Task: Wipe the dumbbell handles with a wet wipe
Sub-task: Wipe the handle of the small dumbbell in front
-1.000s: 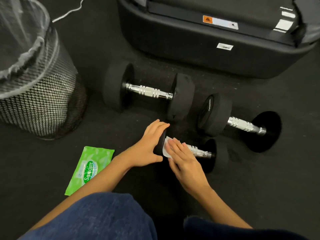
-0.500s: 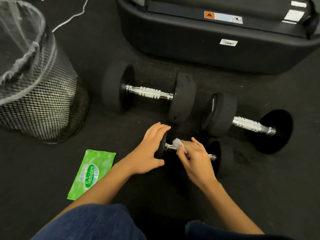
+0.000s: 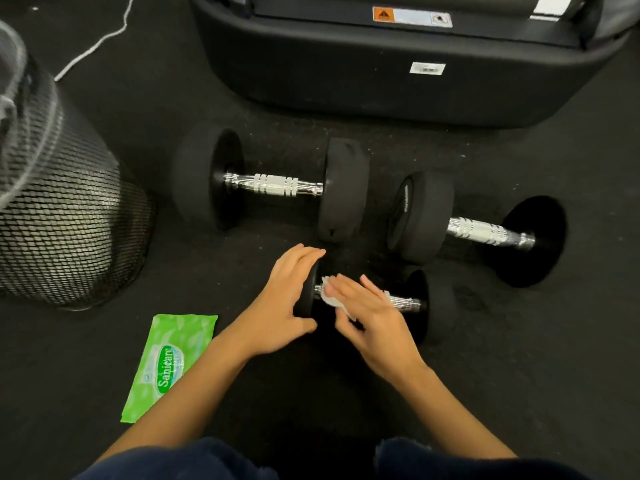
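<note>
Since the earlier frame my right hand (image 3: 367,318) has flattened, fingers straight, pressing the wet wipe (image 3: 330,295) onto the small dumbbell (image 3: 374,303) at lower centre. Its handle runs left-right; my left hand (image 3: 287,306) cups the left weight, fingers relaxed.
</note>
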A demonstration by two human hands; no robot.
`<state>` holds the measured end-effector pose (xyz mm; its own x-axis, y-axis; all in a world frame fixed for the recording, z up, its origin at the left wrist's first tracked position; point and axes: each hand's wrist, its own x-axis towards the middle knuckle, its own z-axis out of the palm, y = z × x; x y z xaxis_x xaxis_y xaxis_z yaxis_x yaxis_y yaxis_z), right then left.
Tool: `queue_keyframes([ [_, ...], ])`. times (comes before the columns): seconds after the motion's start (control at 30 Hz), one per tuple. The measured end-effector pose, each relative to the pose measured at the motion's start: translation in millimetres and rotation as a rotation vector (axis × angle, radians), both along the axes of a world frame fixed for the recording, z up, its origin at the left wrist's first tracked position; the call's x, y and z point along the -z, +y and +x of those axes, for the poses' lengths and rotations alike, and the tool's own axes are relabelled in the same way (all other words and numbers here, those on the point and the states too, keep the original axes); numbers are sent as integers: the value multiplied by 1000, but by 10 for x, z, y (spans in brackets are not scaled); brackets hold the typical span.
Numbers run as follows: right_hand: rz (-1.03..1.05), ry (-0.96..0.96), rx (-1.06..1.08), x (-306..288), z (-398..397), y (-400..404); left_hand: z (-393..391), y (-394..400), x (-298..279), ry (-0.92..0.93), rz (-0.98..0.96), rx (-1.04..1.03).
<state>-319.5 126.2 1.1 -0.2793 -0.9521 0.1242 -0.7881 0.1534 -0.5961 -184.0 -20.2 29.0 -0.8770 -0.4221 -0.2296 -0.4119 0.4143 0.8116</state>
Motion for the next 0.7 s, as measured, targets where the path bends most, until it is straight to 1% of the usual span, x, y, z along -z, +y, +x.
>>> queue_keyframes([
  [0.07, -1, -3, 118, 9, -74, 35, -5, 5, 16, 9, -29, 4],
  [0.13, 8, -29, 168, -36, -60, -72, -19, 6, 15, 15, -32, 0],
  [0.2, 25, -33, 124, -72, 32, -155, -25, 0, 19, 20, -26, -7],
  [0.3, 20, -23, 14, -51, 73, -42, -11, 3, 17, 23, -35, 4],
  [0.37, -19, -21, 36, -26, 0, 20, 0, 17, 12, 38, -37, 8],
  [0.47, 6, -36, 106, -60, 3, -112, -6, 23, 17, 42, -47, 1],
  [0.6, 11, 50, 28, -5, 183, -55, -2, 9, 15, 28, -71, 10],
  [0.63, -18, 92, 30, 34, 163, 21, -2, 13, 6, 22, -70, 15],
  [0.7, -77, 162, 110, 111, 105, 111, -6, 20, -5, 11, -65, 13],
])
